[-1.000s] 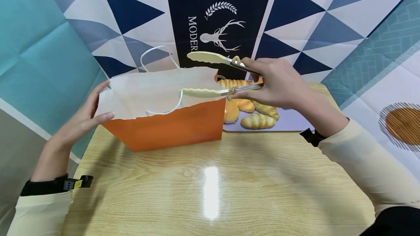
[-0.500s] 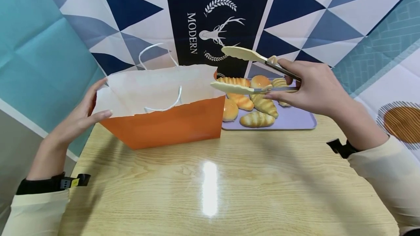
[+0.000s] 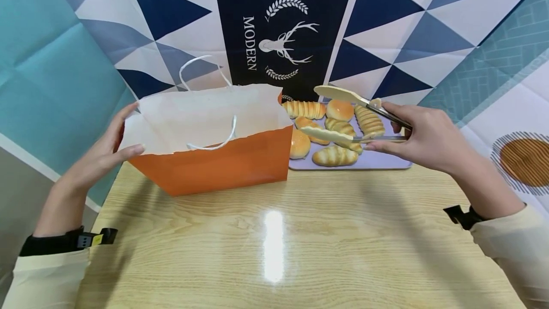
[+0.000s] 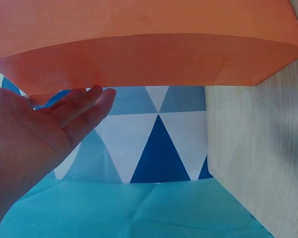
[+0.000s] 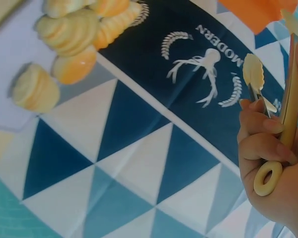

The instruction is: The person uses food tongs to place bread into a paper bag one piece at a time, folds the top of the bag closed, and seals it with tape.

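An orange paper bag (image 3: pixel 223 166) with a white inside and white cord handles stands at the left, its mouth spread wide. My left hand (image 3: pixel 100 154) holds the bag's left end, thumb at the near rim and index finger at the far corner. In the left wrist view several fingers (image 4: pixel 84 106) of it lie along the bag. My right hand (image 3: pixel 433 142) grips metal tongs (image 3: pixel 386 114) with cream tips, spread apart with nothing between them. The tips are over a lilac tray (image 3: pixel 386 160) of bread, partly hiding a croissant (image 3: pixel 339 125).
On the tray lie several breads: a pale roll (image 3: pixel 334 156) in front, a round bun (image 3: pixel 340 109) at the back, and a ridged loaf (image 3: pixel 369 120) at the right. The tray stands against the bag's right side on a wooden table (image 3: pixel 214 247), before a patterned backdrop (image 3: pixel 386 42).
My right hand has moved right and down with the tongs, from above the bag's mouth to over the tray. The left hand has stayed at the bag.
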The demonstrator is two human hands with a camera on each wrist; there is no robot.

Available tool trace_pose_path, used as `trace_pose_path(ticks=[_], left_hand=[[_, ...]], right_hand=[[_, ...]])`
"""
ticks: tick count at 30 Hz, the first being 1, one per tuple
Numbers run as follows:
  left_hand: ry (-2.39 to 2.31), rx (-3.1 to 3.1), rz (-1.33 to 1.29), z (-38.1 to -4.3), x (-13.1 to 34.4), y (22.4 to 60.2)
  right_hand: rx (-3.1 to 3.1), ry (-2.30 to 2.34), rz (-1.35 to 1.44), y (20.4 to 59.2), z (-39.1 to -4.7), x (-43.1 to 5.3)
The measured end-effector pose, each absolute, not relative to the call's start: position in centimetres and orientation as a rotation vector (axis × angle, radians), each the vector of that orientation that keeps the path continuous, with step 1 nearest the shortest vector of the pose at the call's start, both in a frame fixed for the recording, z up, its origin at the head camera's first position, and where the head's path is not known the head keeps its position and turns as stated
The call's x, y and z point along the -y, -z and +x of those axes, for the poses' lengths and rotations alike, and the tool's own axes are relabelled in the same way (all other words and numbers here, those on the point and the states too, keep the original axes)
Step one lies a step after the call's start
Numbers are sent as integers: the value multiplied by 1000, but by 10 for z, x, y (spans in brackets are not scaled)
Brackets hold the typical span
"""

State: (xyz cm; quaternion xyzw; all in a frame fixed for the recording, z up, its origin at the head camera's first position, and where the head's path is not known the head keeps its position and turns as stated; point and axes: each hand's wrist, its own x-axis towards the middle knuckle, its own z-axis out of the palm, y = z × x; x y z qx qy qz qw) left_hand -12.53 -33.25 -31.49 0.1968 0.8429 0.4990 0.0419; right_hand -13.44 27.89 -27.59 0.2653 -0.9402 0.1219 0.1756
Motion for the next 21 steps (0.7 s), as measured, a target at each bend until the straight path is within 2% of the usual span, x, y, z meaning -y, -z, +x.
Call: trace_pose_path(ticks=[21], left_hand=[[-1592, -2542, 612, -125, 333, 319]], right_hand=[[2824, -318, 706, 355, -150, -286]])
